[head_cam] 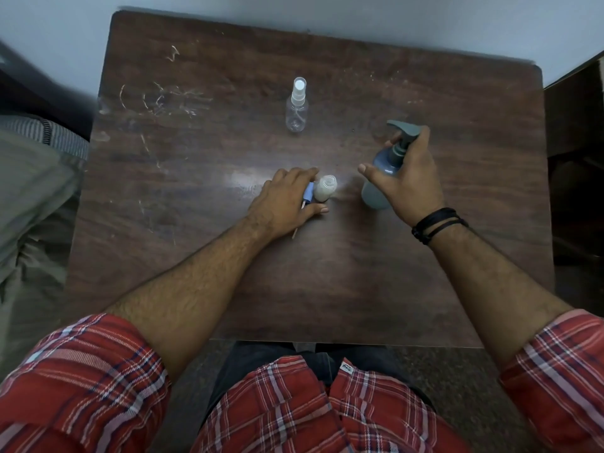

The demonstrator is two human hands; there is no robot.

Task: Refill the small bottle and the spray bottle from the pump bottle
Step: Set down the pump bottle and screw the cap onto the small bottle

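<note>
The small bottle (pixel 324 188) stands near the middle of the table (pixel 196 273): a short, translucent, milky-white vessel with its neck uncapped, seen almost from above. The left hand (pixel 287 201) holds it, index finger curved round its far side at about 11 o'clock and thumb closing on its near side at about 6 o'clock. In the same hand, pressed against the bottle's 9 o'clock side, sits a blue cap (pixel 308 192) with a thin stem or tube running out beneath the palm; its pale tip shows near the wrist.

At 3 o'clock from the small bottle, just apart from it, is the pump bottle (pixel 382 178): blue-grey, opaque, with a darker grey pump head whose spout points toward 10 o'clock. It leans, top tipped away from the person. The right hand (pixel 405 188) grips it about the neck and shoulder, fingers wrapped behind the pump collar and thumb stretched forward across the front of the body. Whether its base touches the table cannot be told.

At 12 o'clock, well apart from both, the spray bottle (pixel 297 106) stands upright, clear and colourless, with a white sprayer under a clear cover.

A black wristband (pixel 436 223) circles the right wrist; the red plaid sleeves (pixel 81 380) are rolled above the forearms.
</note>
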